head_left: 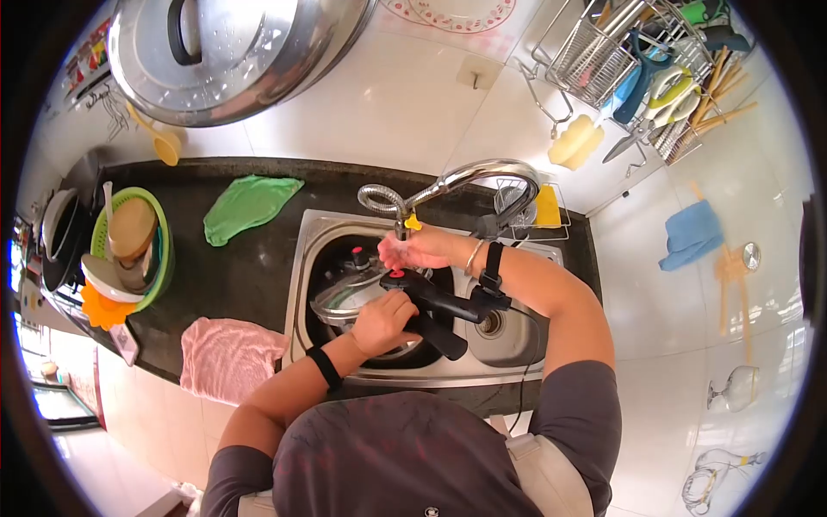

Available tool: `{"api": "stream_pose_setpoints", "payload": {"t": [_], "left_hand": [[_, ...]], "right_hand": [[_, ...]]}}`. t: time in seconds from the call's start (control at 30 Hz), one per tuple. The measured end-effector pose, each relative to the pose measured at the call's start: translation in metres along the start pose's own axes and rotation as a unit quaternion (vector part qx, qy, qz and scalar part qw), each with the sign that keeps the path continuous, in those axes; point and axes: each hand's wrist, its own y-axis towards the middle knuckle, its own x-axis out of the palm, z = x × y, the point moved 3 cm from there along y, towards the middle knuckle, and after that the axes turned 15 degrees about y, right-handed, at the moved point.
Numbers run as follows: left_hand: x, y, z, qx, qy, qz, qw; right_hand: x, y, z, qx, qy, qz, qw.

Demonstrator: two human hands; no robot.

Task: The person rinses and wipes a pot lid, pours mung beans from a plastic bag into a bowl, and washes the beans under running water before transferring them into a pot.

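A steel pressure cooker (pixel 345 302) sits in the left basin of the sink (pixel 303 258), its lid carrying a black knob with a red top. Two long black handles (pixel 444 302) reach toward the right basin, one bearing a red button. My left hand (pixel 383 324) is closed at the base of the lower handle, on the cooker's near side. Just above the red button and beside the faucet's base is my right hand (pixel 422 248), its fingers curled in. What those fingers hold, if anything, is hidden. The chrome faucet (pixel 482 168) arches over my right forearm.
Left on the dark counter stands a green basket (pixel 164 250) of dishes. A green cloth (pixel 250 207) and a pink cloth (pixel 231 358) lie nearby. A large steel lid (pixel 250 52) hangs above, with a utensil rack (pixel 594 52) at upper right.
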Motion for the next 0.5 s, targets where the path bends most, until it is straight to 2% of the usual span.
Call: {"api": "stream_pose_setpoints", "payload": {"t": [0.07,0.13,0.2,0.27,0.3,0.33,0.4,0.43,0.5], "left_hand": [[0.003,-0.002,-0.003,0.009,-0.008,0.030,0.999],[0.006,-0.008,-0.003,-0.011,-0.020,0.016,1.000],[-0.002,-0.004,-0.003,-0.048,0.012,0.053,0.997],[0.001,-0.003,-0.006,-0.066,-0.018,0.048,0.997],[-0.002,0.000,-0.005,-0.069,-0.006,0.056,0.996],[-0.003,0.001,-0.004,-0.073,0.006,0.064,0.995],[0.003,-0.003,-0.007,-0.065,0.005,0.045,0.997],[0.003,-0.002,-0.007,-0.053,0.000,0.027,0.998],[0.006,0.000,-0.006,-0.029,-0.009,-0.009,1.000]], "right_hand": [[0.010,-0.013,0.002,0.028,0.012,-0.017,0.999],[0.033,-0.037,0.002,0.055,0.028,-0.034,0.998],[0.073,-0.075,-0.001,0.072,-0.036,-0.071,0.994],[0.099,-0.106,0.010,0.070,-0.147,-0.039,0.986],[0.107,-0.118,0.019,0.023,-0.297,-0.048,0.953],[0.114,-0.131,0.028,-0.039,-0.553,-0.107,0.826],[0.120,-0.150,0.056,-0.095,-0.683,-0.102,0.717],[0.117,-0.154,0.061,-0.052,-0.677,-0.061,0.732],[0.118,-0.149,0.063,-0.068,-0.690,-0.027,0.720]]}}
